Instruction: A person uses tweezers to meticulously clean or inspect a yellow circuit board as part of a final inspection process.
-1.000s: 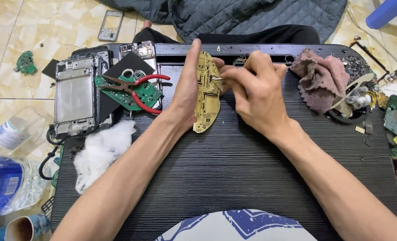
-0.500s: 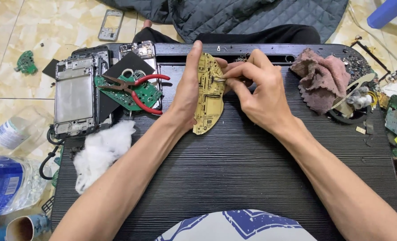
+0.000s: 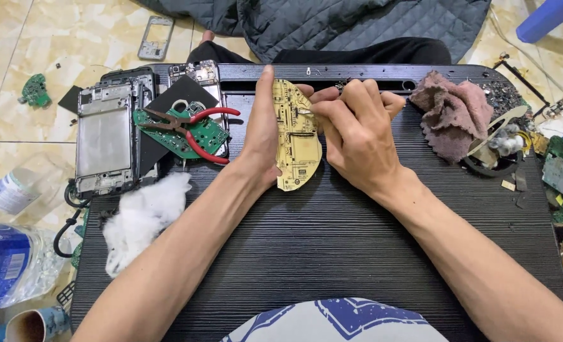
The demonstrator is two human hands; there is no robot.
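Yellow circuit board [image 3: 297,136] stands on edge near the middle of the black table [image 3: 332,253], slightly toward the far side, tilted so its printed face looks right.

Left hand [image 3: 262,136] is flat against the board's left side, fingers straight and together, thumb not visible. It looks like a brace, not a clamp, there to keep the board upright and stop it sliding.

Right hand [image 3: 357,136] is curled, fingertips pinched against the board's right face near the upper middle. It could be holding a small part or tool, but that spot is too small to tell. Both forearms rest on the table, likely for steadiness on fine work.

Left of the hands: red-handled pliers [image 3: 189,123] lie on a green circuit board [image 3: 196,133], which sits on a dark sheet. Further left is a stripped phone frame [image 3: 104,139], and just near of it a wad of white cotton [image 3: 142,215].

Right of the hands: a crumpled pink rag [image 3: 452,114], then a pile of loose scrap parts at the table's right edge.

On the tiled floor: a second phone frame [image 3: 155,35] far left, a small green board [image 3: 34,88], and a plastic bottle [image 3: 9,266] near left.
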